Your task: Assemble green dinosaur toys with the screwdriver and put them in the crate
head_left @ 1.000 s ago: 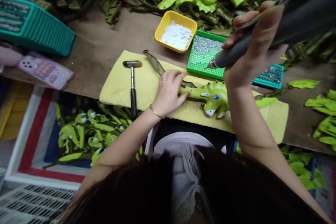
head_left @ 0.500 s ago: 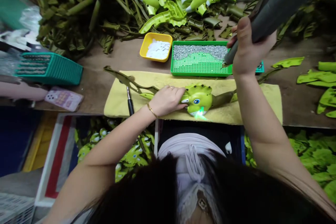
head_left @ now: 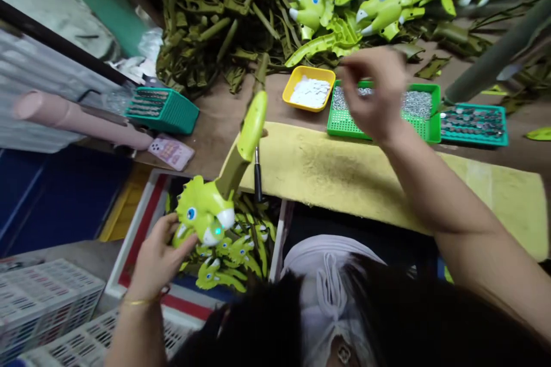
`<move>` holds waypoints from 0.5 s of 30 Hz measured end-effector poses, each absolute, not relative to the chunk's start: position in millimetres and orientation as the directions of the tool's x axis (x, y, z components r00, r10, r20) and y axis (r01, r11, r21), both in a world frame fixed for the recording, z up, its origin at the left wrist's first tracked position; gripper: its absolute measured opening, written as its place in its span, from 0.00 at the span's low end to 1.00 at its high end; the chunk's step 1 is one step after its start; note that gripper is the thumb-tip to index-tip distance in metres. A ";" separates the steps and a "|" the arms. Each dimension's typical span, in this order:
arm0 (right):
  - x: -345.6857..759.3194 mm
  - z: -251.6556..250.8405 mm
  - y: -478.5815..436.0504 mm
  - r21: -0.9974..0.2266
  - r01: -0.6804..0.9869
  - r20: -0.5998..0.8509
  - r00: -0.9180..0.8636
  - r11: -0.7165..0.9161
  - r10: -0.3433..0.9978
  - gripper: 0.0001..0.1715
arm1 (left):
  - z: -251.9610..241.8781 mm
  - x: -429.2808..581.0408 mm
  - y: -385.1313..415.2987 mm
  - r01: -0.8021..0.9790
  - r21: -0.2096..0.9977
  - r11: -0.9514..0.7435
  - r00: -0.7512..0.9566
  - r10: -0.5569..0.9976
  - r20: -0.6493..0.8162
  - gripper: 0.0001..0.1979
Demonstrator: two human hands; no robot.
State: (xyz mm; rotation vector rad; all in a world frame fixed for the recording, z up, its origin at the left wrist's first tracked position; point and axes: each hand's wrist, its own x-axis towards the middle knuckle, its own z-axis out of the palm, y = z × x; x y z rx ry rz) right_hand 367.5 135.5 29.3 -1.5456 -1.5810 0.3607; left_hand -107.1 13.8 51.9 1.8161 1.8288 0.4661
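While the left hand (head_left: 161, 252) grips the green dinosaur toy (head_left: 204, 198) by its head, above the crate (head_left: 185, 305), its long olive shaft (head_left: 236, 169) could swing and catch the hammer (head_left: 257, 180), since support is at one end only. Beyond, the right hand (head_left: 379, 94) is blurred, fingers curled above the green tray (head_left: 344, 121); from where I stand, cannot tell if empty. A dipped wrist might scatter screws (head_left: 417, 104) or nudge the grey driver (head_left: 486, 63).

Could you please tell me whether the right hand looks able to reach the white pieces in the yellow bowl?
Probably yes: the right hand appears just beside the yellow bowl in this view, and nothing visible covers the white pieces inside.
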 end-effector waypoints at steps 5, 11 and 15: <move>327.4 24.5 209.6 -0.484 0.874 0.013 0.067 -0.052 0.998 0.15 | 34.5 -68.9 31.2 0.525 0.812 0.256 -0.072 0.964 -0.257 0.30; 320.7 7.1 223.2 -0.397 0.912 -0.066 0.082 -0.102 0.994 0.13 | 30.8 -57.7 36.2 0.348 0.883 0.316 -0.049 0.946 -0.319 0.28; 319.5 15.0 211.1 -0.592 0.806 0.073 0.087 -0.027 0.993 0.05 | 30.6 -50.0 39.2 0.293 0.898 0.328 -0.051 0.943 -0.328 0.29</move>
